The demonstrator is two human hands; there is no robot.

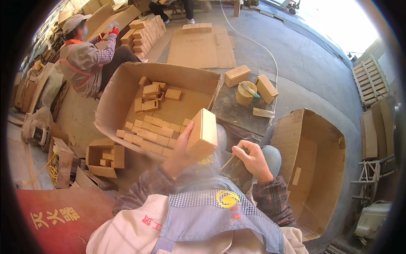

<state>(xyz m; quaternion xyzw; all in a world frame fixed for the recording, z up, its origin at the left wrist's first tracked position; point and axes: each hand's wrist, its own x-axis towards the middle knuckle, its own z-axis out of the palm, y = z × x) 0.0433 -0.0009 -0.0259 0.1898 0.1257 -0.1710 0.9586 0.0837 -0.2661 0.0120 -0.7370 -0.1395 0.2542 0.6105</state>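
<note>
My left hand (179, 153) is closed round a light wooden box (204, 132), held tilted above my lap. A thin line, perhaps a seam, runs along one of its long edges. In my right hand (254, 160) a thin wooden stick (227, 163) is pinched between thumb and fingers, its free end pointing down and left. The stick and the box are apart. Beyond my left hand, a large open cardboard carton (127, 89) holds rows of small wooden blocks (154, 132) and a loose heap of similar ones (151, 91).
Ahead, a low dark table (230, 106) bears a round tub (246, 93) with a brush, two wooden boxes (266, 89) and a small wood strip (263, 112). An open carton (292, 135) stands at right. A co-worker (86, 55) in red gloves sits at upper left by stacked boxes (144, 36).
</note>
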